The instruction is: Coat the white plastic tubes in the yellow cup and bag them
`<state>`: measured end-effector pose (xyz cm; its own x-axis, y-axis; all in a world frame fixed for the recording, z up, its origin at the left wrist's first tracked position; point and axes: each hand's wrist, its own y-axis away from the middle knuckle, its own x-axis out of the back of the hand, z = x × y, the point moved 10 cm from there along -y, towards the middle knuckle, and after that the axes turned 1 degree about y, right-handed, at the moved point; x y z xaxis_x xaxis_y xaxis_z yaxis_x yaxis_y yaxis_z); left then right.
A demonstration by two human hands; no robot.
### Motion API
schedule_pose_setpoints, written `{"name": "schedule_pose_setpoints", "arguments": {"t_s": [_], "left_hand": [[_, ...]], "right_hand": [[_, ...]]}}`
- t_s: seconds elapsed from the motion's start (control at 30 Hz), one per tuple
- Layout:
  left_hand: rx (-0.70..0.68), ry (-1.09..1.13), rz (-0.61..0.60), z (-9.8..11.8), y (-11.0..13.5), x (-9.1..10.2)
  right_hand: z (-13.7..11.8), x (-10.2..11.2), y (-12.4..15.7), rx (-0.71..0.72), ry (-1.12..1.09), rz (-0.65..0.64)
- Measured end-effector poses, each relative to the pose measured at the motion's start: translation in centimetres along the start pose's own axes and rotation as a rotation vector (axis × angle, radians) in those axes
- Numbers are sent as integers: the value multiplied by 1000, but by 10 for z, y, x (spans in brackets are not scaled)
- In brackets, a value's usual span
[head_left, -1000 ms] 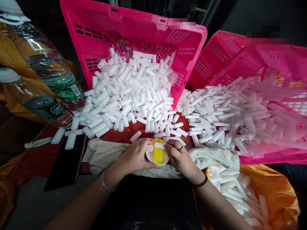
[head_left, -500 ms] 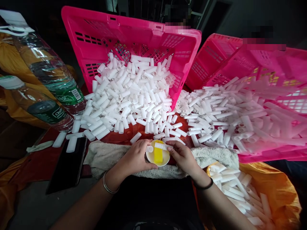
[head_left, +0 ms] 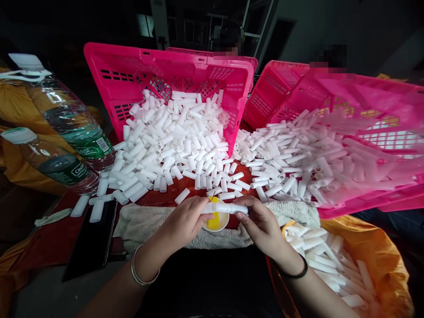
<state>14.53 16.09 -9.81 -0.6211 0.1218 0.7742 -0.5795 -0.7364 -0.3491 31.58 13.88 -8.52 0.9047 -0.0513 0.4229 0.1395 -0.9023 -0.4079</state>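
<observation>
Left hand and right hand at lower centre, each grip closed on white tubes held end to end, yellow block in white bowl beneath.

Dark across the top; white tubes bright at centre, hazy at right; bottles stretched at left edge.

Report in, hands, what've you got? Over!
Left hand on tube; right hand on second tube. Tubes end to end. Bowl partly hidden behind them.
</observation>
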Motion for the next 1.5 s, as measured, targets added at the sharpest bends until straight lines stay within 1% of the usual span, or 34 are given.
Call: {"name": "schedule_pose_setpoints", "arguments": {"t_s": [0.1,0.17,0.23,0.3,0.37,0.4,0.43,0.47,0.53,0.57,0.6,0.67,0.73,0.8,0.83,0.87,0.9,0.93,0.97,1.0,1.03,1.07,1.1,1.13,1.17,1.2,1.27,1.33,1.4,1.5], "left_hand": [[-66,-157,-4,23,-4,7],[-103,-241,-15,35,-3,5],[-138,-269,-20,45,0,1],[-146,-276,-2,52,4,-2],[-118,-269,3,55,8,-4],[-95,-238,-8,56,10,-5],[-73,-172,-29,59,11,-7],[-47,-65,-68,62,12,-10],[23,230,-172,72,15,-19],[65,370,-219,78,16,-24],[106,482,-256,85,17,-28],[176,597,-317,98,20,-36],[202,628,-402,110,25,-44],[156,603,-483,115,30,-48],[121,551,-476,109,30,-45],[95,468,-420,96,28,-37],[88,356,-319,76,23,-25],[135,225,-195,46,19,-11],[217,80,-60,12,15,6],[303,-63,42,-21,12,20],[386,-197,80,-52,10,28],[460,-313,65,-79,8,31],[506,-393,6,-101,4,28],[516,-420,-22,-116,0,26],[518,-438,-53,-126,-3,24],[512,-440,-74,-131,-5,21],[503,-439,-98,-134,-5,18],[505,-438,-116,-132,1,18],[499,-430,-119,-128,11,20],[467,-329,-72,-115,25,26]], "right_hand": [[-16,-6,-1,-14,20,-86],[-23,-10,-3,-46,34,-146],[-23,-15,-4,-126,12,-188],[-20,-17,-4,-212,-43,-200],[-20,-14,-4,-224,-54,-175],[-24,-10,-4,-178,-22,-151],[-32,-6,-4,-93,30,-127],[-44,-4,-2,20,91,-117],[-69,-5,8,242,196,-119],[-78,-5,14,306,229,-118],[-85,-4,20,326,254,-99],[-93,3,29,284,297,-26],[-102,12,41,275,338,9],[-108,26,57,318,415,-31],[-104,37,65,306,497,-63],[-94,52,71,259,612,-88],[-79,71,76,174,746,-102],[-61,92,78,77,886,-104],[-45,108,78,10,991,-107],[-31,119,73,-23,1040,-106],[-17,123,63,-50,1070,-114],[-1,121,49,-94,1110,-130],[18,117,32,-180,1146,-151],[41,108,16,-294,1172,-223],[63,100,0,-416,1220,-283],[76,92,-17,-459,1240,-299],[98,78,-42,-517,1264,-341],[114,73,-54,-519,1268,-382],[123,71,-58,-479,1251,-431],[123,75,-57,-397,1220,-465]]}}
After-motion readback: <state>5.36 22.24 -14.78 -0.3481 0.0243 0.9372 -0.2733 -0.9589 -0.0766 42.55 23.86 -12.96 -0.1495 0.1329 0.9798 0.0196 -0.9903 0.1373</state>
